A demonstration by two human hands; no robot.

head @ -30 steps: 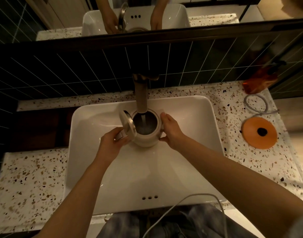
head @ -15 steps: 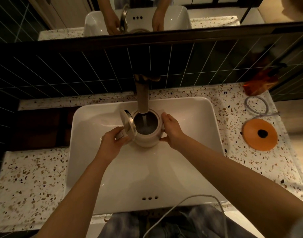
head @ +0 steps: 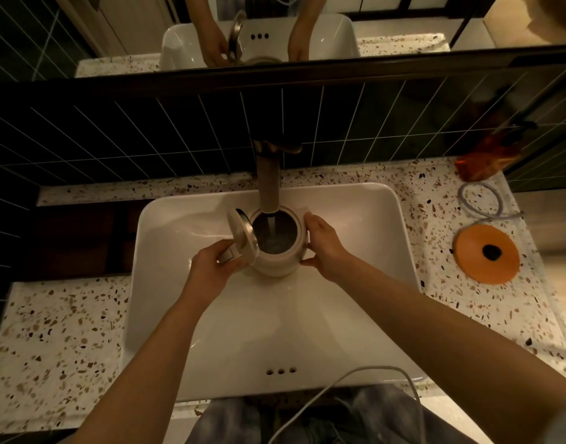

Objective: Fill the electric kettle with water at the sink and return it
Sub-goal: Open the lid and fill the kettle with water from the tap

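Note:
A cream electric kettle (head: 276, 264) stands upright in the white sink (head: 355, 302), directly under the tap (head: 268, 181). Its lid (head: 243, 237) is swung open to the left. Water streams from the spout into the kettle's open mouth. My left hand (head: 212, 267) is closed around the kettle's handle on its left side. My right hand (head: 323, 245) presses flat against the kettle's right wall, fingers curved around it. The round orange kettle base (head: 486, 253) lies on the counter to the right of the sink.
A speckled terrazzo counter (head: 57, 347) surrounds the sink. A grey cord loop (head: 480, 200) and an orange packet (head: 486, 158) lie at the back right. A white cable (head: 339, 382) hangs over the sink's front edge. Dark tiles and a mirror are behind.
Both hands and the kettle stay in place under the running tap. The water inside the kettle seems a little higher.

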